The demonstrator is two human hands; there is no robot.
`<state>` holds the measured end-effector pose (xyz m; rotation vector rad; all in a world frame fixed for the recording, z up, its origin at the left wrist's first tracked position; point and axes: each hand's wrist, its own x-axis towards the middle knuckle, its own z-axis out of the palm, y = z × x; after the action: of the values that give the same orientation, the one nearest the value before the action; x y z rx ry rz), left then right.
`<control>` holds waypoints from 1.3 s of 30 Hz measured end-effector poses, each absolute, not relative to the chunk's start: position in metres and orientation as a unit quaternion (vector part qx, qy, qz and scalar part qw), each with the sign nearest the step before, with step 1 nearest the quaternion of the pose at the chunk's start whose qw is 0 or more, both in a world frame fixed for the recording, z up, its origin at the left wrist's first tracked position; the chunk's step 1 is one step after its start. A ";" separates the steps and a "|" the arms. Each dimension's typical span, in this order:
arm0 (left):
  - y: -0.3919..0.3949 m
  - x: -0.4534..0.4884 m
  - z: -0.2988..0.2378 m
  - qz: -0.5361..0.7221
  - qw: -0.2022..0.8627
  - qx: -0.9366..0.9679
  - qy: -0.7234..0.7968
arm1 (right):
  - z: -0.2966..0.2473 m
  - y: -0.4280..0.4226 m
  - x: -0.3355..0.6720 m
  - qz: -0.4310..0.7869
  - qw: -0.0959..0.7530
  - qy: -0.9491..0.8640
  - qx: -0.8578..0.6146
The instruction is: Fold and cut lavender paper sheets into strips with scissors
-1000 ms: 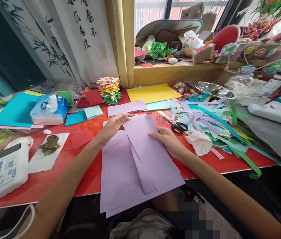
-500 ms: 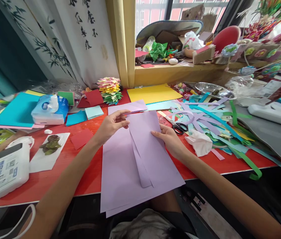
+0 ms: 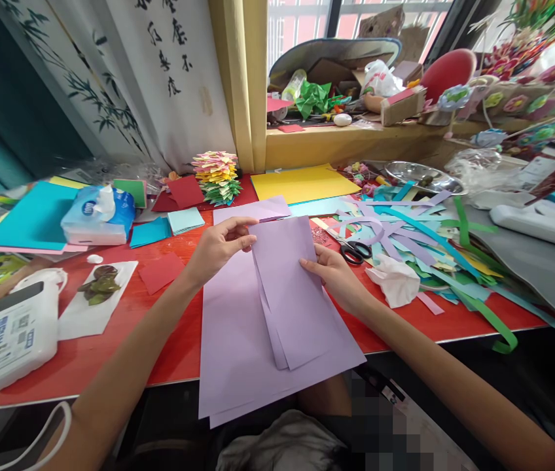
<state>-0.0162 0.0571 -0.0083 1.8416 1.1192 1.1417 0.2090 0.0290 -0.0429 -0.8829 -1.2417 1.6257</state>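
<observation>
Two overlapping layers of narrow lilac paper [image 3: 290, 294] are held above larger lilac sheets [image 3: 231, 340], which hang over the table's front edge. My left hand [image 3: 221, 248] pinches the top left corner of the narrow paper between thumb and fingers. Along its right edge, my right hand [image 3: 334, 271] grips it with the thumb on top and the fingers behind. Behind the hands lies another lilac piece [image 3: 252, 209]. Black-handled scissors [image 3: 353, 250] rest just beyond my right hand, by a crumpled white tissue [image 3: 395, 281].
Cut paper strips [image 3: 419, 229] pile up on the right of the red table [image 3: 169, 340]. To the left are a tissue pack [image 3: 98, 216], blue squares [image 3: 150, 232], a red square [image 3: 161, 271] and a white device [image 3: 15, 340]. A folded-paper stack [image 3: 217, 178] and yellow sheet [image 3: 304, 184] stand behind.
The narrow paper's upper layer has swung left at the bottom, so the two layers now overlap more closely. Both hands stay in nearly the same place.
</observation>
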 end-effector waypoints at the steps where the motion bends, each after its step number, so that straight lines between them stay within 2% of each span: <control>1: 0.057 -0.016 -0.009 0.443 0.341 0.708 0.432 | -0.042 0.029 0.209 0.653 0.442 -0.502 -0.355; 39: 0.053 -0.009 -0.009 0.489 0.338 0.679 0.430 | -0.049 0.032 0.210 0.633 0.474 -0.514 -0.333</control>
<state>-0.0086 0.0528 -0.0087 1.7696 1.1204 1.2732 0.2097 0.0318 -0.0493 -0.8150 -1.2565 1.5470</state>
